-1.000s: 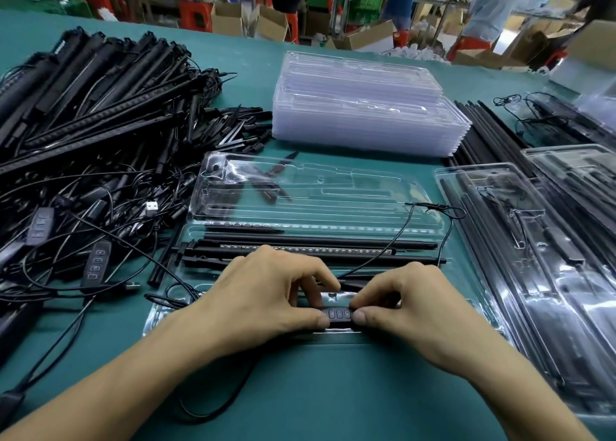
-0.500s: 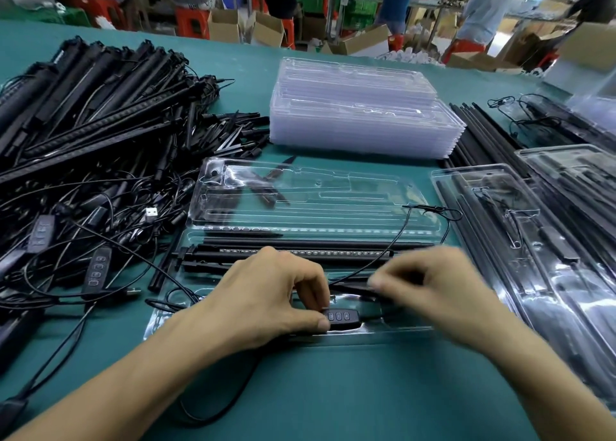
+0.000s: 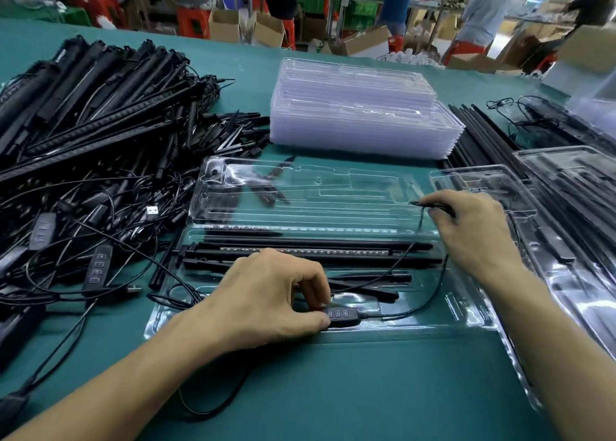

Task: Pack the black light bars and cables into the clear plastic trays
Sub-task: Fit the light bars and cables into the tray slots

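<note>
Change over the last second: the controller was held by both hands, now by one only.

- The inline controller (image 3: pixel 343 314) is kept in the near pocket of the open tray base (image 3: pixel 473 325), pinched at its left end between thumb and forefinger of the left hand (image 3: pixel 276 297). The three buttons are left uncovered.
- The right hand (image 3: pixel 476 237) has been lifted off the controller and moved up and right, to the far right end of the hinged lid (image 3: pixel 333 190). A thin black cable end (image 3: pixel 433 204) is pinched there between thumb and forefinger, with the other fingers curled loosely. Whether it is a plug or bare lead cannot be told.
- The cable (image 3: pixel 410 313) runs right out of the controller, then loops up toward the right hand. It is slack and not yet laid in any channel.
- The light bars (image 3: pixel 333 257) are already seated in the far slots of the base, with thinner black pieces in front of them.

Judgement: the controller is placed and the step in hand is cable routing. The slack is probably to be gathered and tucked into the base before the lid is folded over. The risk is a cable left across the rim or over the bars, which would stop the lid closing.

Also in view: the stack of empty trays (image 3: pixel 360 120) behind, the loose pile of bars and cables (image 3: pixel 100 124) at left, and packed trays (image 3: pixel 566 240) at right.
</note>
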